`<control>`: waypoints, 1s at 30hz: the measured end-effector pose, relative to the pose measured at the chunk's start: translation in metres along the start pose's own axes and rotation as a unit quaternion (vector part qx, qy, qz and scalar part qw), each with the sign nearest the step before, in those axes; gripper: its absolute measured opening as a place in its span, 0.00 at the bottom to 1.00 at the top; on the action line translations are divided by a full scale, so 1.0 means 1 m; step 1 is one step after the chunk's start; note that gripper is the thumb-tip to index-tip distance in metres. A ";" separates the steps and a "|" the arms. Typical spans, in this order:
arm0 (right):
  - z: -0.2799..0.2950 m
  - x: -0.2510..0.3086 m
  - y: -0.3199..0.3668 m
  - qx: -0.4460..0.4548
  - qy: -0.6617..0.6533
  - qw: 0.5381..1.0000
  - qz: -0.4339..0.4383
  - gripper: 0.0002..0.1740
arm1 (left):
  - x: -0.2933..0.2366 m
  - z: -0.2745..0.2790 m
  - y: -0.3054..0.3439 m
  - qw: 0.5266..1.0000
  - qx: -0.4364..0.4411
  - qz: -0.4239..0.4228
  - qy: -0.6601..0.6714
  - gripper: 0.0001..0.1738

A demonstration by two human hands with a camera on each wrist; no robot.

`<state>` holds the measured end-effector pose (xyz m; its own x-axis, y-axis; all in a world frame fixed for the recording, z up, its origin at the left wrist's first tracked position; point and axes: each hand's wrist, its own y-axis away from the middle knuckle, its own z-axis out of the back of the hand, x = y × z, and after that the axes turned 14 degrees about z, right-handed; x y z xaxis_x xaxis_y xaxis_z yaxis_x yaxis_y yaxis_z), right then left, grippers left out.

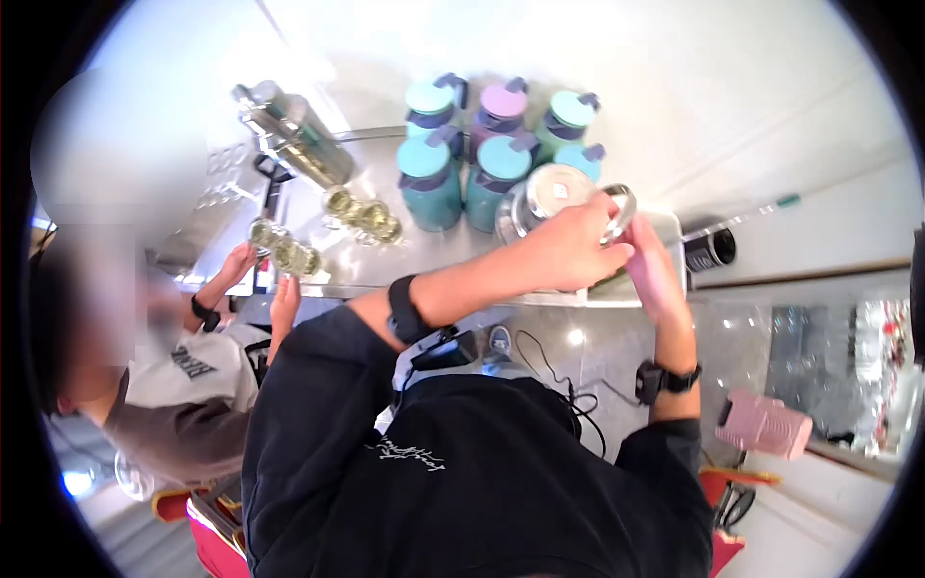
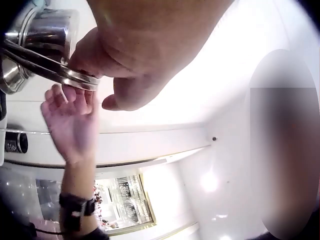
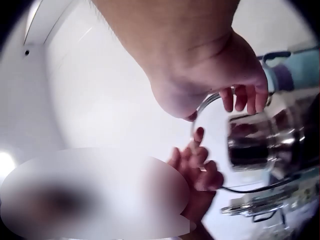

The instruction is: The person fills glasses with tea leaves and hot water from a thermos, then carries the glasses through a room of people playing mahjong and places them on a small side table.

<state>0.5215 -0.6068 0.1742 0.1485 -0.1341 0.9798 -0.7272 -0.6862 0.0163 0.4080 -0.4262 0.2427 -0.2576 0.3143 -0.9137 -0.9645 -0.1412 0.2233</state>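
Observation:
A shiny steel pot (image 1: 515,214) with a pale round top bearing a small label stands in front of the jugs in the head view. Its hoop handle (image 3: 200,107) arches out toward me. My left hand (image 1: 575,246) curls its fingers round this metal handle (image 2: 75,77), thumb pointing away from it. Opposite, my right hand (image 1: 657,270) has the hoop between its thumb and bent fingers. In the right wrist view the left hand (image 3: 197,167) is on the lower part of the hoop, below the right hand (image 3: 215,75).
Several lidded jugs (image 1: 431,193) crowd the steel counter (image 1: 371,159) behind the pot. Left are steel flasks (image 1: 308,144) and glasses (image 1: 361,214); another person's hand (image 1: 284,306) touches more glassware (image 1: 284,249). A white tray (image 1: 674,252) and black cup (image 1: 711,250) stand right.

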 end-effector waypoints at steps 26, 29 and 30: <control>-0.166 0.068 -0.005 0.432 -0.010 0.892 0.137 0.18 | -0.192 0.230 0.154 0.982 0.001 0.077 0.175 0.19; -0.199 0.056 -0.016 0.379 -0.057 0.908 0.167 0.17 | -0.198 0.265 0.169 0.983 -0.109 0.078 0.129 0.18; -0.208 0.048 -0.024 0.355 -0.063 0.915 0.182 0.17 | -0.196 0.281 0.168 0.982 -0.140 0.064 0.109 0.17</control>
<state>0.4066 -0.4477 0.2619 0.0912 -0.4960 0.8635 -0.1323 -0.8655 -0.4832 0.2804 -0.2480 0.5546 -0.3275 0.0726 -0.9421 -0.8633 -0.4281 0.2671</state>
